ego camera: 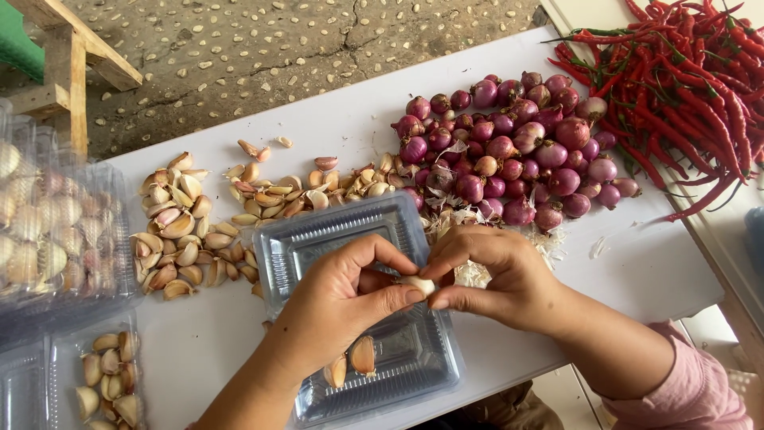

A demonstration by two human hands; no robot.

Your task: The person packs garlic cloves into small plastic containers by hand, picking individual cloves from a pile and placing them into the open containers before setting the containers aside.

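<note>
My left hand (338, 306) and my right hand (493, 275) meet over a clear plastic tray (318, 239) on the white table (637, 271). Both pinch one pale garlic clove (417, 284) between thumbs and fingertips. Two peeled cloves (352, 362) lie in the tray's near part, partly behind my left wrist. A spread of unpeeled garlic cloves (179, 231) lies to the left of the tray and along its far side. Papery garlic skins (477, 275) sit under my right hand.
A heap of purple shallots (509, 151) lies beyond my right hand, with red chillies (684, 87) at the far right. Closed clear boxes of garlic (56, 231) stack at the left; another tray of cloves (107, 378) sits at the near left. A wooden frame (68, 64) stands on the pebbled floor.
</note>
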